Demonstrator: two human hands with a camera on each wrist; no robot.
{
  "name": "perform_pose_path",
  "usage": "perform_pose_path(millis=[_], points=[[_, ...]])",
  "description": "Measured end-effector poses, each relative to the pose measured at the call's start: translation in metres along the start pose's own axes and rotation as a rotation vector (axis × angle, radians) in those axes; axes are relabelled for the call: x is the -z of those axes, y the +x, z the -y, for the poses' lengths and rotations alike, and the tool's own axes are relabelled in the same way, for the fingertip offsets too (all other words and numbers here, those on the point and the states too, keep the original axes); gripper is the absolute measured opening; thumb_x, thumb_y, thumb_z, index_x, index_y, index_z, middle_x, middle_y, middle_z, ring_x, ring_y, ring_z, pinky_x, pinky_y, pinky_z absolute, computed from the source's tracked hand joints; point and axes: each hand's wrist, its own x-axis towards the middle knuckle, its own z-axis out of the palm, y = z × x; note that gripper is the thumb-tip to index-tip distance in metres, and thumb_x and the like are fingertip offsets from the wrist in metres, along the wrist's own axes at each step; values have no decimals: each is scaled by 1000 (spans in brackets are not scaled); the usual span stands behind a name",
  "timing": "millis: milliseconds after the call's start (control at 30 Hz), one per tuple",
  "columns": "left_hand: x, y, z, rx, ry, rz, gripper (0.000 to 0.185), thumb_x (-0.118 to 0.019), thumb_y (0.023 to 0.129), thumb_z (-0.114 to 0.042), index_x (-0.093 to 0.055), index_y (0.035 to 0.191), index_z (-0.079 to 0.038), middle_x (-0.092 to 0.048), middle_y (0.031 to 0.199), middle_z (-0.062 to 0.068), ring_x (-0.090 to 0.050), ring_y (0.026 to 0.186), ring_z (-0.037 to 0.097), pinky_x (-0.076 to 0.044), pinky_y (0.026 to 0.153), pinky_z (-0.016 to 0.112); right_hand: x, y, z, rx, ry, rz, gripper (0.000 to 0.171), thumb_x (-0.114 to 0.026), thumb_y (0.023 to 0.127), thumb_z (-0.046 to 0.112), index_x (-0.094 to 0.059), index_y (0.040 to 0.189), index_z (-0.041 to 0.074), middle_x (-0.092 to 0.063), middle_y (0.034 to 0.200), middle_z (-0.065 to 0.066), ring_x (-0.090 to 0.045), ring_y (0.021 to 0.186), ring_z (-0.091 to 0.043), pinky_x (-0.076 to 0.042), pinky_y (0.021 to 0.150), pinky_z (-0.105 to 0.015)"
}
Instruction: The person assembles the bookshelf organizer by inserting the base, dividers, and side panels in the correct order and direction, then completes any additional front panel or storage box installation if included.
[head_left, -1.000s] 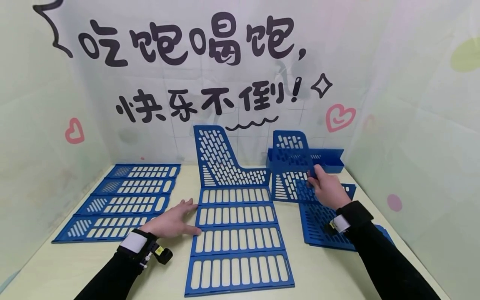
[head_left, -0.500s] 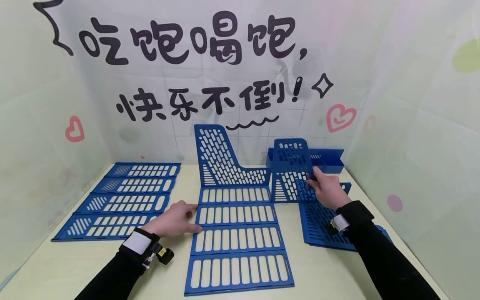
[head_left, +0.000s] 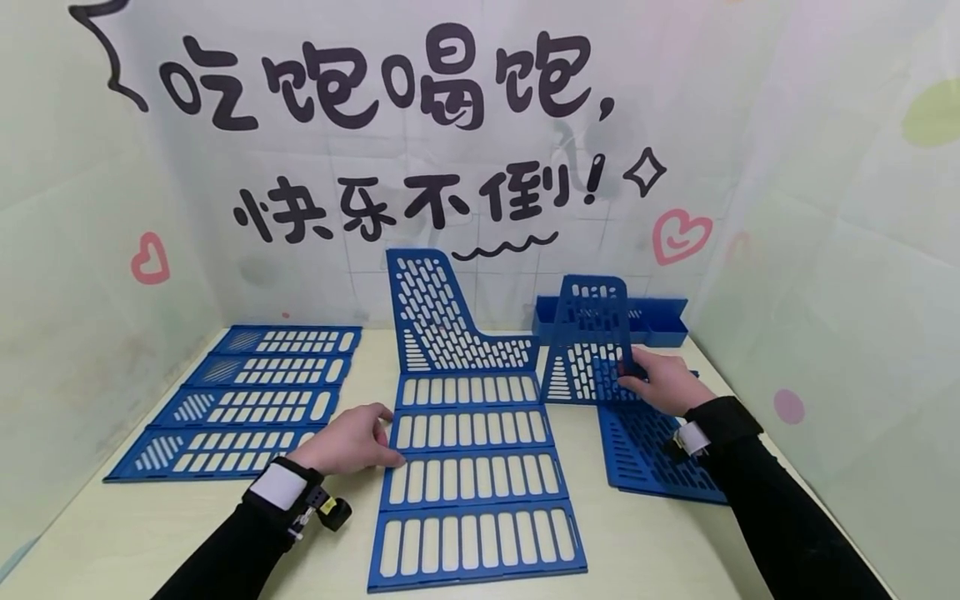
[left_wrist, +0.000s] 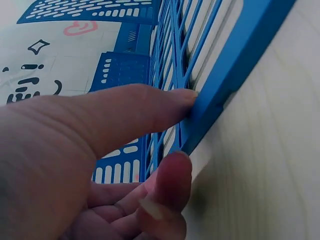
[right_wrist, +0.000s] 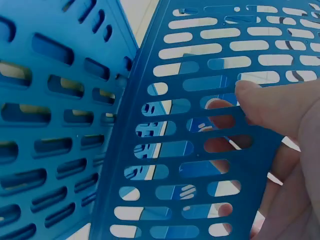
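My left hand (head_left: 348, 442) is at the left edge of a blue slotted base panel (head_left: 472, 479) lying flat. In the left wrist view its thumb (left_wrist: 175, 102) presses the panel's rim, and the curled index fingertip touches the same edge. My right hand (head_left: 667, 379) pinches the right edge of an upright perforated file-holder side panel (head_left: 581, 367), thumb on the near face, fingers behind. That panel stands tilted at the base's back right. Another perforated side panel (head_left: 442, 325), high on its left and stepped down to the right, stands along the base's back edge.
A blue slotted panel in strips (head_left: 247, 408) lies flat on the left of the table (head_left: 637, 550). Perforated panels (head_left: 652, 450) lie beneath my right arm. Behind the held panel is a low blue compartment tray (head_left: 660, 329). Fabric walls enclose the back and sides.
The panel in my right hand has come down and then shifted right, leaning more. My left fingers have curled in at the base's edge. The flat panels stay put.
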Motion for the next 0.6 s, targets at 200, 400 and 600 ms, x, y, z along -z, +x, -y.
perform_pose_path(millis=[200, 400, 600], points=[[-3, 4, 2, -43, -71, 12, 83, -95, 86, -21, -56, 153, 6, -67, 92, 5, -59, 78, 20, -45, 65, 30, -5, 3, 5, 73, 56, 5, 16, -68, 109, 12, -68, 123, 5, -78, 115, -15, -74, 102, -29, -62, 99, -56], [-8, 4, 1, -47, -72, 3, 85, -96, 85, -23, -56, 154, 7, -66, 89, 4, -59, 76, 19, -43, 63, 28, -19, 10, 28, 129, 67, 45, 16, -66, 111, 12, -70, 125, 6, -80, 115, -10, -74, 105, -25, -62, 103, -54], [-10, 3, 0, -57, -73, -2, 83, -95, 86, -21, -56, 153, 8, -66, 88, 4, -59, 75, 18, -43, 62, 28, -29, 16, 54, 183, 27, 42, 13, -65, 111, 13, -72, 121, 9, -80, 114, -8, -74, 102, -21, -63, 97, -48]])
